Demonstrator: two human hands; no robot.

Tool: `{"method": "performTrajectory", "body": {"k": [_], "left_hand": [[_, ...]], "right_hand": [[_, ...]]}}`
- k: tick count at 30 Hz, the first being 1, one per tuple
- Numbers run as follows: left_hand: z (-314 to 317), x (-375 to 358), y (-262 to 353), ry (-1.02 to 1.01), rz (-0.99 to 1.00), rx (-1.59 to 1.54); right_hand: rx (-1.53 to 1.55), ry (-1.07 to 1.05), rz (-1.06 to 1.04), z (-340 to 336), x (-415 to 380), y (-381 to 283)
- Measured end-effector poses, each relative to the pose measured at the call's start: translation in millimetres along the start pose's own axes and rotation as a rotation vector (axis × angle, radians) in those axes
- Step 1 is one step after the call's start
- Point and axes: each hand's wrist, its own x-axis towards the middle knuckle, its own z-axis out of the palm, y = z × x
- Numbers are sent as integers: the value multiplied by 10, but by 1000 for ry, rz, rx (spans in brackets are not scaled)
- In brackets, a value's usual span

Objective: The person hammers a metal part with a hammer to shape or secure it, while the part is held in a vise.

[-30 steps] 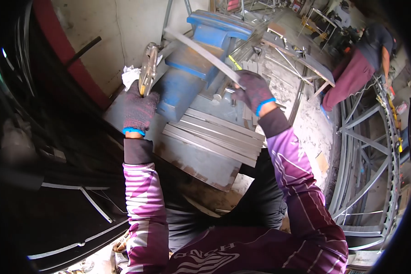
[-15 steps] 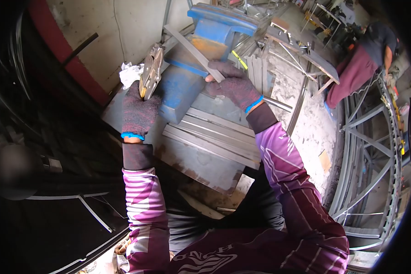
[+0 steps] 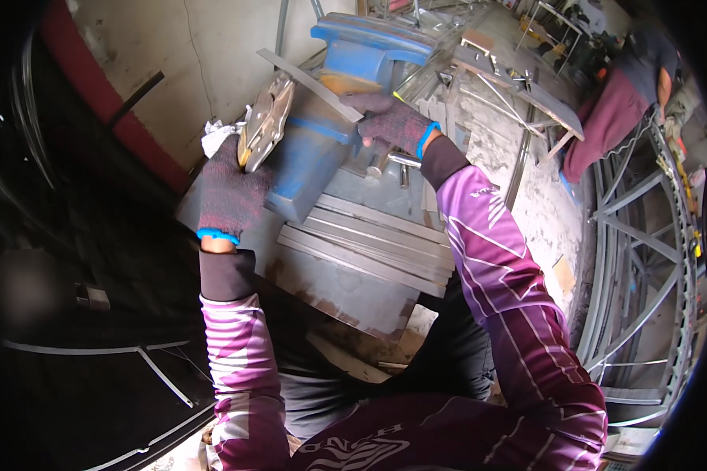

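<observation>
My left hand [image 3: 232,192], in a dark knitted glove, is closed around a pair of locking pliers [image 3: 267,124], jaws pointing up and away from me. The pliers are at the left side of a blue bench vise [image 3: 310,153]. Over the vise, my gloved right hand [image 3: 389,124] grips one end of a flat metal strip [image 3: 302,81]. The strip slants up to the left, its far end beyond the pliers' tip. Rust-brown patches show on the vise near its jaws. A hammer-like metal tool [image 3: 379,163] lies below my right hand.
Several flat metal bars [image 3: 369,242] lie side by side on the metal bench top [image 3: 334,290] nearer me. Crumpled white material [image 3: 218,138] is beside the pliers. A person [image 3: 620,110] bends at the right, near a steel frame [image 3: 640,243] and a low bench [image 3: 518,93].
My right hand has moved away from me with the strip, whose far end has swung left. The pliers have come closer to the vise, and the hammer-like tool is now uncovered.
</observation>
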Motion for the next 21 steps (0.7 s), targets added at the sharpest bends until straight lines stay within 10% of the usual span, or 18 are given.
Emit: {"method": "performTrajectory", "body": {"k": [8, 21], "left_hand": [[131, 594, 126, -457, -16, 409], [265, 642, 37, -556, 36, 679]], "right_hand": [[231, 64, 59, 91, 81, 141], [382, 80, 16, 177, 93, 224]]}}
